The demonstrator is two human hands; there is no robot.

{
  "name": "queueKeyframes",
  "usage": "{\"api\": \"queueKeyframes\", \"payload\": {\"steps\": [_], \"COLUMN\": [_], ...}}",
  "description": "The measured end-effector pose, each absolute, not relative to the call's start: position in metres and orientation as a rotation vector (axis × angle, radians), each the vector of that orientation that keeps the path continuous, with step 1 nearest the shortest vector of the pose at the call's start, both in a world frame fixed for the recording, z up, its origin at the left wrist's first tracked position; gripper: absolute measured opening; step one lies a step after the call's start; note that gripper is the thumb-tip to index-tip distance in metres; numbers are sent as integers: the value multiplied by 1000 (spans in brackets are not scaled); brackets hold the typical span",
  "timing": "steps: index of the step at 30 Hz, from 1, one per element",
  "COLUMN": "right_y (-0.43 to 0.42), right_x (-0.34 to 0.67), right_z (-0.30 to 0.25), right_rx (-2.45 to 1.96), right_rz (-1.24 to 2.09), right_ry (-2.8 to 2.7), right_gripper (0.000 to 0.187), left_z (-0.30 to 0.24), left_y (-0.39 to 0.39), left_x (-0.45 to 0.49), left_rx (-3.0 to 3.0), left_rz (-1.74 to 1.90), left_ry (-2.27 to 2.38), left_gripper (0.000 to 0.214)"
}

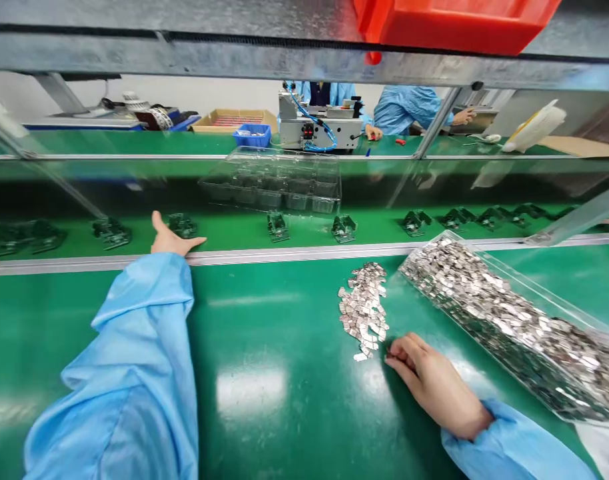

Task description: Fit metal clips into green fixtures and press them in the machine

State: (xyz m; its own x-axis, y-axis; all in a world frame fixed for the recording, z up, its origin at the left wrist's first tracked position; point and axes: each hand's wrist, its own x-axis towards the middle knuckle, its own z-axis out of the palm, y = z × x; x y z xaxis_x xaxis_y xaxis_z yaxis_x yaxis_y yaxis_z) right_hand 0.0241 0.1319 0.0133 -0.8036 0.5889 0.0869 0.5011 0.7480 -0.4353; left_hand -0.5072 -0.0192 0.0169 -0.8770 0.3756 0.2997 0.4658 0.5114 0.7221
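Left hand (173, 241), nine o'clock: spread beside a circuit board (184, 225). Right hand (434, 383), four o'clock: fingertips pressed together (on what, we cannot tell), metal tabs (363, 307) heaped at its ten, presumably for reach.

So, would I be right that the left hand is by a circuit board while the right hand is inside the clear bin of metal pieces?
Not quite: the head view shows the right hand outside the clear bin, beside the loose pile of metal pieces. The left hand is indeed by a circuit board.
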Motion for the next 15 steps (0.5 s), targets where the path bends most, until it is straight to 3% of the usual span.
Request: {"api": "queueKeyframes", "payload": {"steps": [8,15], "right_y": [114,118], "right_x": [33,54], "right_z": [6,8], "right_rx": [-767,-825], "right_rz": [52,304], "right_ry": [-2809,-2694], "right_gripper": [18,24], "left_z": [20,16], "left_y": [-19,-14], "left_x": [-498,-484], "left_rx": [-653,-793], "left_rz": [-1280,-1173], "left_ry": [-2711,-2806], "left_gripper": [100,104]}}
